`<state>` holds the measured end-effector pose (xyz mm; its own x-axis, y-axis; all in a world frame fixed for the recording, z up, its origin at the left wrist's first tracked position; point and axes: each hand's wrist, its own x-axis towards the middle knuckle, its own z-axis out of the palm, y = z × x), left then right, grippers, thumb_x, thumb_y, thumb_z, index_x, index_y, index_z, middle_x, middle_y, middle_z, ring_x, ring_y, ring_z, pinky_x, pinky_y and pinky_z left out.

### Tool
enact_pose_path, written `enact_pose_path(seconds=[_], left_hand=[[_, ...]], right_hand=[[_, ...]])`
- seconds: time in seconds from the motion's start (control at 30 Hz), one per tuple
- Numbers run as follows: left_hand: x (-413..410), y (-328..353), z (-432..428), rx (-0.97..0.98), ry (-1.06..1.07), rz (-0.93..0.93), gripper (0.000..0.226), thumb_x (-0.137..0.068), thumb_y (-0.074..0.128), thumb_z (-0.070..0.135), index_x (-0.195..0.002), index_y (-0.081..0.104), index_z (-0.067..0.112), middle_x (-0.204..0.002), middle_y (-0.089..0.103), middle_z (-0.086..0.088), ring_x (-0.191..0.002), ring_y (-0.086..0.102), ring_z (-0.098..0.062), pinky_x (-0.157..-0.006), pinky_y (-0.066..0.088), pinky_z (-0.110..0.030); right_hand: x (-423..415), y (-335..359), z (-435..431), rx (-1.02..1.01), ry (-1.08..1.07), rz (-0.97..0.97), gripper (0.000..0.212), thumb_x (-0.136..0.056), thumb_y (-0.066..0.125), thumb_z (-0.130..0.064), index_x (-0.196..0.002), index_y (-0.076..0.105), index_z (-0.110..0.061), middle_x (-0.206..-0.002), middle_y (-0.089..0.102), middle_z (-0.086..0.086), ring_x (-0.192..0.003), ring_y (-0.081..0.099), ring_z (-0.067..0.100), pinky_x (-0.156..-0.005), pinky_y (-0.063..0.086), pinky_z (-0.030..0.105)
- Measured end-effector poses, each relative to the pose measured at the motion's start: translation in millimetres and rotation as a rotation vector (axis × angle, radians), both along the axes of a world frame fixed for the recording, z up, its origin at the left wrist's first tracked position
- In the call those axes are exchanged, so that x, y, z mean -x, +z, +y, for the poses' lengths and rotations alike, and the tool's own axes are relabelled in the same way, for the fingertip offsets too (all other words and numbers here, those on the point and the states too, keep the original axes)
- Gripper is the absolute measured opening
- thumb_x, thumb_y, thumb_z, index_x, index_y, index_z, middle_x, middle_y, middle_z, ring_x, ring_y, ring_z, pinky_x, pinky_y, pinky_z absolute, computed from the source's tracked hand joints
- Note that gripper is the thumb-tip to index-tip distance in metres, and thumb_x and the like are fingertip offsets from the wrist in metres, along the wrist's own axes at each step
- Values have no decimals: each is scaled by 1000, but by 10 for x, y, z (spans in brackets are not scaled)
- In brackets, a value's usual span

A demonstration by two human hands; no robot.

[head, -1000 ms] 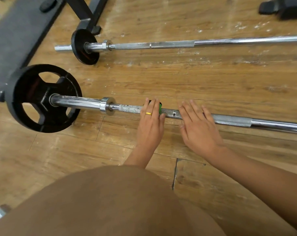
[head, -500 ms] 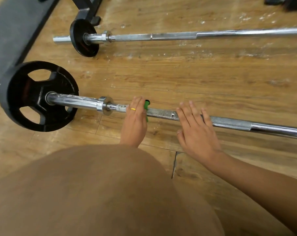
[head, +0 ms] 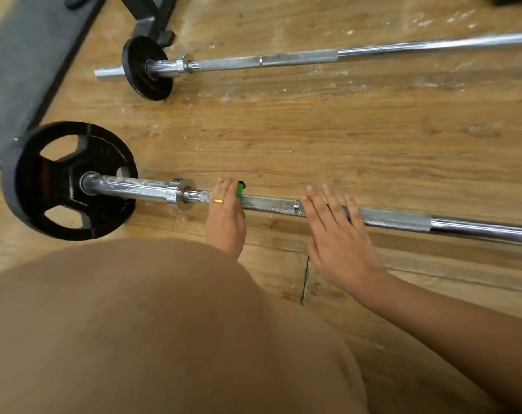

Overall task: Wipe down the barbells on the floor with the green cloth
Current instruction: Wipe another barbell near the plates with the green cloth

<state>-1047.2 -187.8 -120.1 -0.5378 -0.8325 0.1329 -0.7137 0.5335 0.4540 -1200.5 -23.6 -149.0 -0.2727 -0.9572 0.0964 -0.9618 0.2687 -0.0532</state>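
- Green cloth [head: 240, 192] shows only as a narrow strip at the edge of the left hand [head: 227, 216], wrapped round the shaft of the near barbell [head: 397, 220], just right of its chrome collar [head: 176, 194].
- The left hand is curled over the bar with the cloth trapped beneath the fingers. This looks like a grip chosen so the fabric rubs all round the steel as it slides.
- The right hand [head: 334, 234] lies flat, with straight, spread fingers pressing on the knurled part of the same bar, well to the right of the cloth. It grips nothing. I judge that it is there to stop the bar rolling on the wooden floor [head: 313, 130] under the wiping.
- The large black plate [head: 104, 153] at the left end lifts the shaft off the boards, leaving room for the cloth to pass underneath.
- The far barbell [head: 373, 50] lies parallel, well apart from the near one, with a small plate [head: 140, 76] near its left end. No hand is near it, so it probably awaits its turn.
- A dark mat [head: 23, 70] and a black rack foot [head: 155, 22] sit at the far left.
- A knee in brown clothing [head: 149, 324] fills the near foreground and hides the left wrist.
- The cloth sits at the collar end, so the sleeve and the long stretch to the right probably remain to be wiped.
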Motion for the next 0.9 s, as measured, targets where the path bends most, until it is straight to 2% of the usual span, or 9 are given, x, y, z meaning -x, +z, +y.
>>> enact_pose_path(seconds=[0.1, 0.2, 0.37, 0.43, 0.67, 0.8, 0.9], left_hand=[[104, 36, 324, 7, -126, 10, 42, -99, 42, -12, -141, 47, -11, -148, 47, -24, -149, 29, -41, -122, 27, -47], [83, 65, 396, -9, -222, -1, 44, -100, 40, -12, -144, 44, -9, -152, 43, -23, -150, 26, -39, -123, 25, -48], [37, 91, 337, -47, 41, 59, 46, -102, 36, -12, -147, 39, -8, -155, 38, -21, -153, 21, -34, -125, 20, -43], [49, 93, 362, -45, 74, 61, 45, -102, 36, -12, -147, 40, -7, -155, 38, -19, -153, 19, -34, -124, 21, -44], [-168, 144, 253, 13, -250, -73, 48, -95, 42, -20, -142, 46, -10, -150, 44, -24, -149, 28, -42, -122, 27, -50], [-125, 139, 167, 9, -118, -63, 48, -98, 40, -13, -145, 47, -3, -152, 46, -17, -151, 27, -31, -120, 32, -45], [-99, 119, 378, 30, -240, -48, 45, -95, 47, -17, -139, 52, -8, -147, 50, -22, -147, 33, -40, -119, 33, -45]], right_hand=[[-39, 22, 43, -10, 8, 5, 81, -94, 46, -34, -159, 9, -5, -168, 2, 12, -155, -4, 31, -123, 8, 57], [-83, 38, 83, -7, 16, 12, 82, -93, 48, -33, -159, 10, -5, -168, 1, 12, -155, -4, 31, -123, 8, 57], [-145, 50, 134, -18, 19, 7, 82, -94, 49, -30, -159, 7, -5, -168, -2, 13, -155, -6, 31, -123, 7, 57], [-151, 51, 151, -28, 25, 10, 83, -94, 49, -31, -159, 4, -6, -168, -4, 13, -155, -7, 31, -123, 6, 57], [-167, 35, 186, -49, 37, 31, 84, -95, 44, -34, -159, -2, -6, -167, -7, 13, -154, -8, 31, -123, 6, 55], [-163, 43, 181, -65, 38, 45, 84, -96, 42, -35, -159, -4, -6, -167, -9, 13, -154, -10, 31, -123, 5, 55], [-156, 56, 169, -78, 33, 38, 86, -95, 44, -36, -159, -4, -6, -167, -9, 13, -154, -11, 31, -123, 5, 56]])
